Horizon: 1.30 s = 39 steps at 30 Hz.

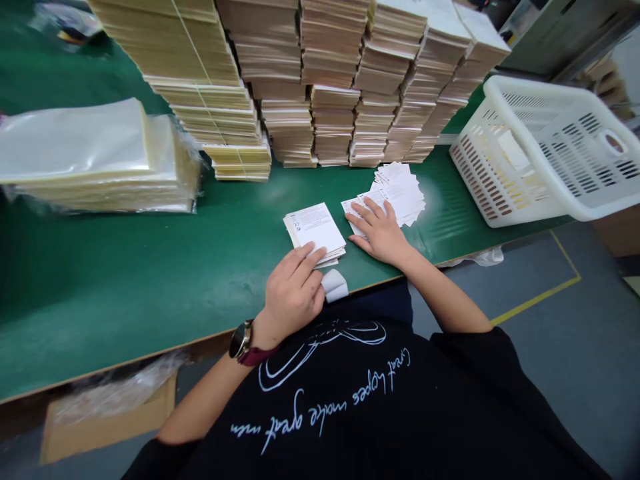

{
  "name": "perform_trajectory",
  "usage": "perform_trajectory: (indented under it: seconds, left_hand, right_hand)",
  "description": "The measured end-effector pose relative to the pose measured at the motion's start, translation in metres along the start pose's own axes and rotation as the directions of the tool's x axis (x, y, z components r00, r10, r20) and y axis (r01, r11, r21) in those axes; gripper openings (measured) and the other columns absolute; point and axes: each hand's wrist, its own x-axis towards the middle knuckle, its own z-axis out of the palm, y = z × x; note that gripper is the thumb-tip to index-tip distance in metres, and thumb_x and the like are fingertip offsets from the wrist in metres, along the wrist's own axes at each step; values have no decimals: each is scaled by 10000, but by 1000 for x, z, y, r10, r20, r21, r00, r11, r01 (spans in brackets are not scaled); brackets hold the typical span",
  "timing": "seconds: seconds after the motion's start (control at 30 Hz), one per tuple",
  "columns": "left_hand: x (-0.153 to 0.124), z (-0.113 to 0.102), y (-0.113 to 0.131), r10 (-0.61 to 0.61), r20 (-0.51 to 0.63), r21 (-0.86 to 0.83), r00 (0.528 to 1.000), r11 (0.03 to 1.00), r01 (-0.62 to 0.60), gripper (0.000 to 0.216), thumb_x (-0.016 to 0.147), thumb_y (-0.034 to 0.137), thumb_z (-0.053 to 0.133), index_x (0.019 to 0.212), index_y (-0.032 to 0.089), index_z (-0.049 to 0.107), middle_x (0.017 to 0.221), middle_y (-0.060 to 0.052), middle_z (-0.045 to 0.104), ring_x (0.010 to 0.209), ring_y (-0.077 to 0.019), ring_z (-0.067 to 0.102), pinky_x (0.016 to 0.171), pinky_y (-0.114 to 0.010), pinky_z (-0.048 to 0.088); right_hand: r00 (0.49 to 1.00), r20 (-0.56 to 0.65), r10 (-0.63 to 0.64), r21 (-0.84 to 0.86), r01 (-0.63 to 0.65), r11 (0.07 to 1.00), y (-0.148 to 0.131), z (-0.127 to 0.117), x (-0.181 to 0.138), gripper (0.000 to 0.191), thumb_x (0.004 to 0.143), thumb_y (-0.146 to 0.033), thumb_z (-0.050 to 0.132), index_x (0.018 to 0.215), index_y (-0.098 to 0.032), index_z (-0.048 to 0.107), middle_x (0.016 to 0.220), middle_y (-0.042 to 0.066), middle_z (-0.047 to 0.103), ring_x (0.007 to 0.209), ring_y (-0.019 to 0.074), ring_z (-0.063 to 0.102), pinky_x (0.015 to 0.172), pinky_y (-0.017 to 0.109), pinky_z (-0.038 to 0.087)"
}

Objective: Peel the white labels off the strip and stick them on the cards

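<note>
**Two hands on the printed cards, fingers close on the left, spread on the right**

In the head view, I take the squared stack of printed white cards (pixel 314 228) on the green workbench (pixel 150 287) as my landmark. My left hand (pixel 293 290) sits at the stack's near corner, with the fingers (pixel 307 261) lying close together across it. The thumb is hidden, so I cannot tell whether they pinch the stack or only rest on it. A curled piece of white card (pixel 334 285) lies just beside that hand, at the bench edge below the stack.

Just right of the stack, my right hand (pixel 380 233) lies flat on a loose fan of white cards (pixel 395 197), its fingers (pixel 373 215) spread wide and holding nothing between them. That open, level pressure suits this work: it pins the fan without creasing it, while the close fingers on the left keep the stack's edges square.

Beyond the stack stand tall piles of cream flat packets (pixel 320 80). To its left lies a plastic-wrapped bundle (pixel 100 157), and to its right sits a white plastic basket (pixel 493 167) with a few cards inside. A dark-strapped wristwatch (pixel 241 340) circles my left wrist.
</note>
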Motion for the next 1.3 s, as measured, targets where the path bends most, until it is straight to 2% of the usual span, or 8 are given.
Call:
perform_trajectory:
  seconds: [0.33,0.43,0.5,0.63,0.83,0.97,1.13,1.3]
  left_hand:
    - [-3,-1,0,-23,-58,-29,998,999,21,106,741,62,558,763,164,576,1203,-109,658,1241,-304,557,946,-500,551]
    - [-6,-5,0,-60,-149,-108,987,993,45,111,755,66,561,751,176,562,1087,-90,688,1171,-281,600,912,-476,557]
    - [-5,-8,0,-104,-188,-197,977,978,66,117,780,68,541,755,180,564,1013,-75,693,1113,-257,622,890,-453,554]
    - [3,-16,7,-262,-155,-342,953,919,197,176,853,95,458,832,194,602,919,-46,681,1011,-203,627,859,-405,533]
    - [4,-21,11,-320,-141,-167,937,940,297,160,852,183,511,974,204,614,1003,-60,669,993,-213,599,887,-418,487]
    - [-7,-20,8,-126,-177,63,976,988,139,345,793,210,596,1130,278,580,1190,-55,643,1169,-264,544,950,-467,448]
    - [-7,-17,5,-96,-52,-87,994,992,91,183,832,210,521,970,264,628,924,-10,719,1011,-211,617,881,-420,474]
    - [1,-16,3,-172,5,-183,985,968,170,145,840,209,471,849,234,614,825,-15,692,872,-181,622,807,-383,482]
  right_hand:
    - [987,-130,95,30,-91,995,38,3,38,621,935,-445,419,1478,-153,340,1491,148,465,1447,348,296,1145,681,81]
    - [959,-279,40,70,-21,997,29,-11,30,628,898,-554,465,1414,-197,443,1492,137,466,1458,345,282,1164,661,49]
    - [908,-419,-8,185,95,978,6,-21,13,616,868,-588,510,1361,-220,498,1386,129,575,1398,325,392,1174,614,154]
    - [879,-474,-52,602,367,709,-56,-28,-25,536,867,-463,599,1358,-288,471,1070,60,717,1046,226,635,930,467,515]
    - [913,-383,142,852,290,436,-97,-24,-43,183,876,-217,613,1041,-262,676,916,30,700,877,170,638,807,392,548]
    - [940,-285,187,911,205,357,-97,-27,-39,118,875,-218,620,964,-254,689,901,19,706,855,157,645,797,372,546]
    - [957,-266,114,891,199,409,-99,-30,-37,117,879,-247,614,981,-255,672,894,14,693,847,163,632,803,382,536]
    - [898,-427,105,650,224,726,-91,-35,-40,110,896,-244,545,852,-301,629,898,14,652,902,212,599,838,453,479]
